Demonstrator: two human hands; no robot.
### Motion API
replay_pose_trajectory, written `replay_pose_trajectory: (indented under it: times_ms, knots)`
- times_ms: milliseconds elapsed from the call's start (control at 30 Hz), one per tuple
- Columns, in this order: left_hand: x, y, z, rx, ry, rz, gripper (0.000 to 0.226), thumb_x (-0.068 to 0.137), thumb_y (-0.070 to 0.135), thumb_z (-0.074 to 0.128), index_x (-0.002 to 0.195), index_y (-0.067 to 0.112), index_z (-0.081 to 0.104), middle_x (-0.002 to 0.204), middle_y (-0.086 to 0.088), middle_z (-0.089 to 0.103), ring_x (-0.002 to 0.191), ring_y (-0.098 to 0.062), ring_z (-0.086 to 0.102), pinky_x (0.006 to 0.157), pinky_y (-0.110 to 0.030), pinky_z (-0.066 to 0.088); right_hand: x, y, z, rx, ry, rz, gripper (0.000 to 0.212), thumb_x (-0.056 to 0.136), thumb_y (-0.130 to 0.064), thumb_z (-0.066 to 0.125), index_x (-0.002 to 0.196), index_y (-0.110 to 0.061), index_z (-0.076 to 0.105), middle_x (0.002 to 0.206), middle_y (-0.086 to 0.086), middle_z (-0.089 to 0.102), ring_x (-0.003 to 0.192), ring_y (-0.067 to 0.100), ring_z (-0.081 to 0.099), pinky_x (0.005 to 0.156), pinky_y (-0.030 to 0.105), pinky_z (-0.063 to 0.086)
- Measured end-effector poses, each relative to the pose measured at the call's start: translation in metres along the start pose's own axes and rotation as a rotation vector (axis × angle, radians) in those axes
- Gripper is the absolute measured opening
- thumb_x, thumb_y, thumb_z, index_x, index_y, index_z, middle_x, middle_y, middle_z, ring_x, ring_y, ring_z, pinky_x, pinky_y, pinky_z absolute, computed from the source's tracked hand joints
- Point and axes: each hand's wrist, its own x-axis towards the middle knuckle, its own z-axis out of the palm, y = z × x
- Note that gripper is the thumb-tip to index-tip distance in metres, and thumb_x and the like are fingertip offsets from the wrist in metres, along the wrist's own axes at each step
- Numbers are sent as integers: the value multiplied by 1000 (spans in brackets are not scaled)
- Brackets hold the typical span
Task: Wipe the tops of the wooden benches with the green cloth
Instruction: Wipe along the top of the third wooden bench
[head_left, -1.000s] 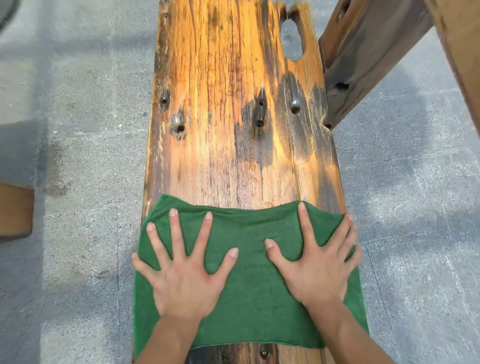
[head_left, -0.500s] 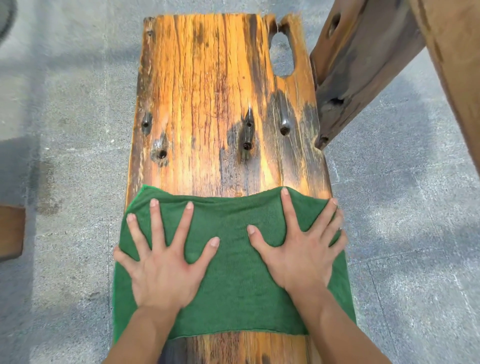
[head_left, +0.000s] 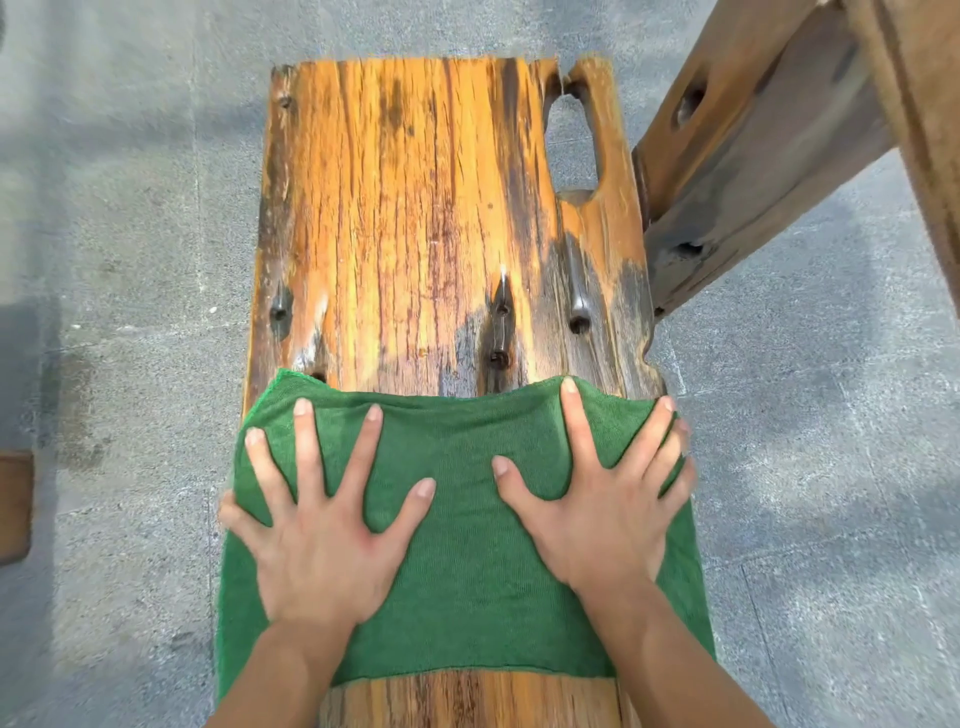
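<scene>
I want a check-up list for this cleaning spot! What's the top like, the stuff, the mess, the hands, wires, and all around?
Surface: wooden bench, orange plank with dark stains, small bored holes and a cut-out hole near the far right corner.
Job's things: green cloth spread flat across the near part, draping over both side edges.
Clutter: nothing seen.
Grippers: left hand and right hand pressed flat on the cloth, fingers spread, gripping nothing.
Cables: nothing seen.
Surroundings: grey concrete floor; another wooden piece at right, touching or very near the bench edge.

benches (head_left: 415, 208): 2 | green cloth (head_left: 467, 571): 1 | hands (head_left: 322, 545): 2
</scene>
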Motion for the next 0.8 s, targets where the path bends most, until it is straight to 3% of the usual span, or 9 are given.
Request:
replay_pose_trajectory:
  times_ms: [233, 467, 800]
  knots:
    - [44, 6, -11, 14, -8, 13, 83, 89, 92, 22, 162, 56, 9, 176, -7, 6, 159, -48, 8, 107, -78, 24, 37, -15, -5, 19, 40, 6, 101, 76, -104, 24, 163, -54, 13, 169, 34, 8, 155, 52, 17, 120, 71, 25]
    - [85, 12, -21, -50, -4, -8, 79, 84, 97, 11, 155, 67, -7, 176, 1, -16, 160, -40, -14, 114, -76, 12, 72, -27, -6, 75, 38, -14, 99, 75, -105, 20, 159, -61, -10, 171, 25, -21, 161, 40, -10, 130, 58, -1]
    - [128, 16, -28, -92, -25, 8, 79, 79, 100, 3, 148, 72, -20, 169, 9, -35, 155, -34, -34, 117, -76, -1, 107, -39, -13, 84, 31, -34, 99, 73, -106, 14, 155, -62, -20, 169, 23, -31, 157, 34, -30, 130, 52, -8]
